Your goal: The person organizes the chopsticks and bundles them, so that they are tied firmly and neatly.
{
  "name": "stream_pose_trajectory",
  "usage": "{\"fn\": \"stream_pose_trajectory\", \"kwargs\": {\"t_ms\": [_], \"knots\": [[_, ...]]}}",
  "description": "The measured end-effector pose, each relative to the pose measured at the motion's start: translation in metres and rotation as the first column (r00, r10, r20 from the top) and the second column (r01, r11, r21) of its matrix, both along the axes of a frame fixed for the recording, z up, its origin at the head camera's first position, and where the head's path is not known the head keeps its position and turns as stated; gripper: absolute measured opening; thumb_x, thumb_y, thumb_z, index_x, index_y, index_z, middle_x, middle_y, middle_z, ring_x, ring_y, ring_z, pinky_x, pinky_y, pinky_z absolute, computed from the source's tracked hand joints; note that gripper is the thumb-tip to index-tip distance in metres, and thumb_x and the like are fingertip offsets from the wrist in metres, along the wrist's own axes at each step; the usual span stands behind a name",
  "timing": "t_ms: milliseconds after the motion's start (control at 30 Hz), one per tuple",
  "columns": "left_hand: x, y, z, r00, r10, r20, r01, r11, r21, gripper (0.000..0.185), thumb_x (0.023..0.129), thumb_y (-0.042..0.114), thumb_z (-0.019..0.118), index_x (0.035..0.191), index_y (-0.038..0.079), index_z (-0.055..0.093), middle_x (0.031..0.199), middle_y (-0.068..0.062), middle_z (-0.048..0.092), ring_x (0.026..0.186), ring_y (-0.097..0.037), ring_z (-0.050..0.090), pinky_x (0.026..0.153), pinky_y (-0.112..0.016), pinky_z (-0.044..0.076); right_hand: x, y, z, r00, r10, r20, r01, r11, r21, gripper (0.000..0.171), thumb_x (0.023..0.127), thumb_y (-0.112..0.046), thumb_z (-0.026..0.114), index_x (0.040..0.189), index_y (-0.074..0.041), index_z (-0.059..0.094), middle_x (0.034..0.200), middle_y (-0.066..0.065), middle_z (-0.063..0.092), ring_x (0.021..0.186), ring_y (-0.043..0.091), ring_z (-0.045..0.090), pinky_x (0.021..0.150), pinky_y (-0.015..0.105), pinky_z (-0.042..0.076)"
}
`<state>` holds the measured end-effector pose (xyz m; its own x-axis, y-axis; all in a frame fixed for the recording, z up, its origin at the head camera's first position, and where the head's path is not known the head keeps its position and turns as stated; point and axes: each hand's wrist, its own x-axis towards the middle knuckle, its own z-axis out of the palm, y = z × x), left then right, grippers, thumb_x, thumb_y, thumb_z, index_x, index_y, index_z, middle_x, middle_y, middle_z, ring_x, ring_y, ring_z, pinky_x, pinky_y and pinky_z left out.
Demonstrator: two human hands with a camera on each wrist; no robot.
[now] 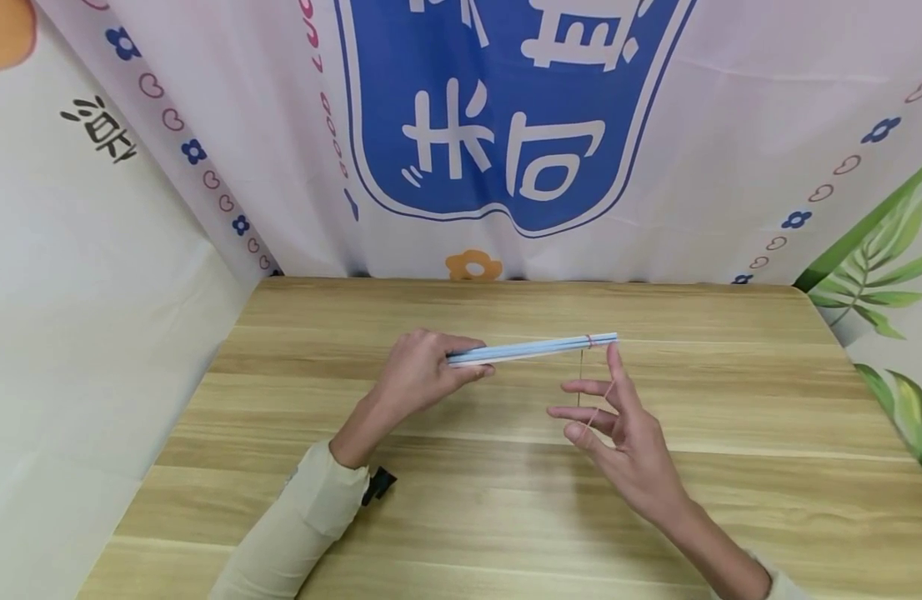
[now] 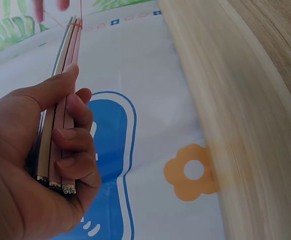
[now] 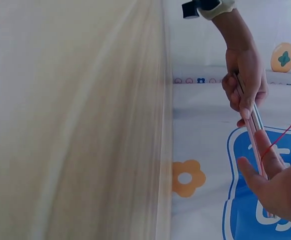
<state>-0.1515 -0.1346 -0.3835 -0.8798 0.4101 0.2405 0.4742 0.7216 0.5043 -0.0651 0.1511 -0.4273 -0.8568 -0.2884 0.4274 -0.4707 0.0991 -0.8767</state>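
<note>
My left hand grips one end of a bundle of slim, pencil-like pastel sticks, held tilted slightly up to the right above the table. In the left wrist view, fingers and thumb wrap the sticks, whose dark, speckled ends show near the palm. A thin red rubber band circles the bundle's far end. Part of a band stretches across the spread fingers of my right hand. Its index fingertip is at the bundle's far tip; whether it touches is unclear.
The wood-grain table lies beneath both hands. Behind it hangs a white curtain with a blue printed sign and flowers. A black object sits at the left sleeve's cuff.
</note>
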Motion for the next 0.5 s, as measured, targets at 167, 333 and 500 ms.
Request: {"fn": "stream_pose_trajectory", "kwargs": {"t_ms": [167, 333, 500], "knots": [[0.0004, 0.0009, 0.0018, 0.997, -0.016, -0.07, 0.016, 1.0, -0.008, 0.029, 0.09, 0.036, 0.088, 0.111, 0.017, 0.086, 0.089, 0.0, 0.083, 0.056, -0.003, 0.052, 0.052, -0.021, 0.039, 0.0066, -0.0041, 0.0058, 0.968, -0.003, 0.251, 0.039, 0.99, -0.138, 0.095, 0.108, 0.003, 0.058, 0.174, -0.029, -0.002, 0.149, 0.016, 0.056, 0.116, 0.013, 0.077, 0.098, 0.028, 0.06], [0.002, 0.0011, 0.0037, 0.995, -0.017, -0.1, 0.016, 1.0, -0.007, 0.026, 0.089, 0.035, 0.089, 0.108, 0.017, 0.087, 0.088, 0.001, 0.083, 0.058, -0.004, 0.054, 0.053, -0.021, 0.041, 0.0068, -0.0033, 0.0074, 0.915, 0.1, 0.392, 0.023, 0.955, -0.296, 0.076, 0.113, -0.005, 0.05, 0.174, -0.015, 0.005, 0.144, 0.008, 0.059, 0.12, 0.019, 0.075, 0.102, 0.039, 0.059], [0.0033, -0.0005, 0.0048, 0.993, -0.03, -0.118, 0.03, 1.0, -0.003, 0.029, 0.087, 0.035, 0.09, 0.108, 0.016, 0.087, 0.094, 0.0, 0.085, 0.061, -0.003, 0.062, 0.056, -0.021, 0.046, 0.0037, -0.0006, 0.0059, 0.831, 0.242, 0.501, 0.001, 0.9, -0.436, 0.068, 0.117, -0.012, 0.043, 0.173, -0.008, 0.006, 0.14, 0.003, 0.063, 0.123, 0.016, 0.073, 0.103, 0.044, 0.059]]}}
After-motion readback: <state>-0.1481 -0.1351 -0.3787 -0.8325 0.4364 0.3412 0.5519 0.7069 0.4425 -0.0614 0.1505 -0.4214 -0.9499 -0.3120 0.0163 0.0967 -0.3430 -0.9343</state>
